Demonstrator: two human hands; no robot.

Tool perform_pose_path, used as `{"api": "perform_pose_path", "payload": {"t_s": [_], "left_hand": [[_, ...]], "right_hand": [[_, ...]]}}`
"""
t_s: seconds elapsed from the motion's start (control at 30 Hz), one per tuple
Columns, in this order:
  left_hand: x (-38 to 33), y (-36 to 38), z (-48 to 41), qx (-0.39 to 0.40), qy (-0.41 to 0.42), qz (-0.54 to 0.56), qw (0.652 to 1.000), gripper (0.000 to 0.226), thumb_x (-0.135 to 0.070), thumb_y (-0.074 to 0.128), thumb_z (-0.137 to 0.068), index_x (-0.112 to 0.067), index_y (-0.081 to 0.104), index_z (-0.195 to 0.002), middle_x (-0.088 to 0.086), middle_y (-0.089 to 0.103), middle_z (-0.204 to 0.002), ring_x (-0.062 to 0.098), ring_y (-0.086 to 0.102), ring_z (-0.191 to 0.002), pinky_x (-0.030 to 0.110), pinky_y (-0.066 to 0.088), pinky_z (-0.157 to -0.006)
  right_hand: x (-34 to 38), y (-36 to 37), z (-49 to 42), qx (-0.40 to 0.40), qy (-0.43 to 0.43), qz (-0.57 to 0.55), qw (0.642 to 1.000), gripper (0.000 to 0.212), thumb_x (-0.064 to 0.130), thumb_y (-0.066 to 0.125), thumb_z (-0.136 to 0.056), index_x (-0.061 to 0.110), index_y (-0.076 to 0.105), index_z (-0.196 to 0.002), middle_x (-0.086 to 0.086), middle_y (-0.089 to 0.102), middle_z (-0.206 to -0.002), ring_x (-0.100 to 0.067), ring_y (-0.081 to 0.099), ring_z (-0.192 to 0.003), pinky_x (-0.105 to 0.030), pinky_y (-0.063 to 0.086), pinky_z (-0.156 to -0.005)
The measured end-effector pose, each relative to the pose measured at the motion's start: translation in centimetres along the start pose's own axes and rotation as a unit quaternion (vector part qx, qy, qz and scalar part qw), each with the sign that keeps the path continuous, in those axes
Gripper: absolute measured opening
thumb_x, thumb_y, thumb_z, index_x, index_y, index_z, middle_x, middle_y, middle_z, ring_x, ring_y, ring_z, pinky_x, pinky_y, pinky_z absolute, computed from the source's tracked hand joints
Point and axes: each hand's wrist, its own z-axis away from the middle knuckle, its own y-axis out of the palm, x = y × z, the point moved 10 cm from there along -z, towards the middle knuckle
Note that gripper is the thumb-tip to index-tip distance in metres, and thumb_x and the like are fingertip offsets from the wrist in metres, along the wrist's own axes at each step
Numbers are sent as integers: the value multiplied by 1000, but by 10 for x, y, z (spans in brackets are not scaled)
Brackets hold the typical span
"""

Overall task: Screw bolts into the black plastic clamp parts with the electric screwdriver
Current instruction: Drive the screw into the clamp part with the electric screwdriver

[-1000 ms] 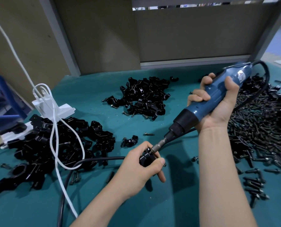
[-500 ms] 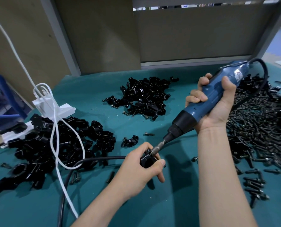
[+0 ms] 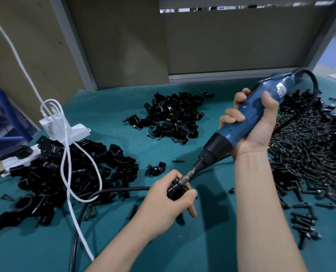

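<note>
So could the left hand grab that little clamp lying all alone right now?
Probably not yet: the left hand grips a clamp part. The lone clamp lies near, nothing between.

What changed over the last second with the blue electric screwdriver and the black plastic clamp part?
The right hand tipped the blue electric screwdriver slightly leftward, more upright. Its bit stayed on the black plastic clamp part gripped by the left hand. Nothing grasped or released; the pile of black bolts unchanged.

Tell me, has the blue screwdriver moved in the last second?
Yes, slightly. The screwdriver has tipped its cord end left, toward the far clamp pile, while its bit stays on the held clamp.
</note>
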Motion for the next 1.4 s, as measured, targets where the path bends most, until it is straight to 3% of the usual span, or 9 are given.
{"api": "perform_pose_path", "payload": {"t_s": [0.37, 0.47, 0.53, 0.6, 0.67, 0.93, 1.07, 1.2, 1.4], "left_hand": [[-3, 1, 2, 1, -17, -2, 1000, 33, -44, 59, -76, -14, 48, -85, 1, 72, -63, 13, 42, -55, 18, 38, -53], [-1, 4, 2, 22, -52, 56, 997, 29, -36, 62, -78, -11, 48, -83, 6, 70, -60, 9, 39, -42, 14, 36, -44], [10, 18, 7, 85, -137, 217, 963, 30, -40, 63, -74, -12, 54, -80, 7, 64, -55, 6, 32, -31, 12, 30, -35], [6, 44, 18, 190, -207, 410, 868, 28, -44, 66, -76, -16, 62, -78, 1, 57, -51, 2, 31, -29, 10, 28, -32], [-3, 53, 24, 241, -206, 486, 815, 26, -42, 70, -79, -16, 64, -80, -4, 54, -50, 0, 36, -31, 11, 29, -30], [-9, 59, 32, 315, -230, 511, 766, 26, -39, 70, -81, -14, 62, -85, -7, 54, -51, 2, 31, -34, 12, 24, -34], [-2, 47, 25, 264, -247, 535, 763, 26, -30, 76, -75, -10, 60, -82, -2, 51, -50, 8, 23, -37, 16, 20, -35], [12, 38, 15, 187, -264, 528, 785, 35, -22, 87, -56, -10, 60, -74, 0, 45, -44, 5, 27, -28, 14, 20, -30], [12, 27, 10, 145, -249, 495, 820, 41, -25, 94, -47, -9, 63, -71, 3, 50, -46, 3, 31, -25, 11, 23, -26]], "right_hand": [[-2, -2, -1, -7, 2, 8, 1000, 56, 27, 90, -46, 11, 58, -89, 4, 57, -76, -8, 47, -41, -20, 44, -41], [-2, -3, -1, -4, -3, -7, 1000, 51, 25, 88, -50, 10, 59, -89, 3, 58, -76, -8, 47, -40, -20, 43, -41], [-2, 0, 1, 17, -2, -69, 997, 39, 25, 78, -59, 10, 58, -89, 2, 60, -74, -10, 47, -38, -19, 42, -39], [-1, 8, 3, 52, 9, -151, 987, 31, 26, 67, -65, 9, 58, -88, 0, 63, -71, -12, 48, -35, -17, 39, -40], [2, 12, 5, 69, 9, -189, 980, 29, 26, 63, -67, 7, 58, -88, -3, 65, -70, -15, 50, -35, -18, 38, -41], [12, 16, 6, 79, 4, -192, 978, 30, 27, 59, -70, 6, 57, -91, -5, 66, -73, -17, 51, -37, -21, 38, -43], [29, 13, 7, 82, -5, -220, 972, 37, 40, 48, -76, 8, 56, -91, -6, 65, -74, -18, 53, -39, -20, 38, -45], [38, 5, 8, 54, -16, -210, 976, 35, 41, 46, -77, 10, 55, -90, -4, 65, -74, -16, 52, -39, -21, 41, -44], [27, 2, 6, 18, -14, -160, 987, 32, 40, 46, -78, 11, 55, -89, 1, 64, -73, -10, 49, -38, -19, 42, -41]]}}
